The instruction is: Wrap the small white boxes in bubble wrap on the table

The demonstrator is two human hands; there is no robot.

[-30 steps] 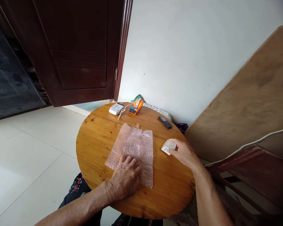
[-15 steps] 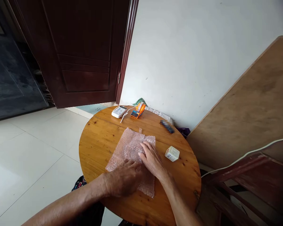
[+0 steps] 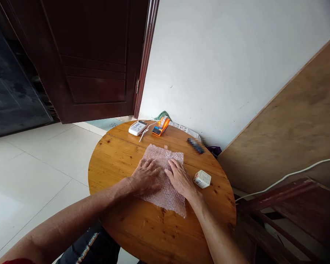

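A sheet of pinkish clear bubble wrap lies on the round wooden table. My left hand rests flat over its left side, fingers spread. On the right part of the sheet lies my right hand, palm down with the fingers stretched out. Both hands touch the wrap and hold nothing. Just right of my right hand stands a small white box with printed labels. A little strip of tape shows at the sheet's far edge.
Toward the back of the table are a white device with a cord, an orange tape dispenser and a dark, partly blurred object. A white wall rises behind. A brown door stands at the left, a wooden board at the right.
My left hand has moved forward and opened flat on the wrap's left side. The sheet's left and near edges now lie differently, and its near edge is farther from me.
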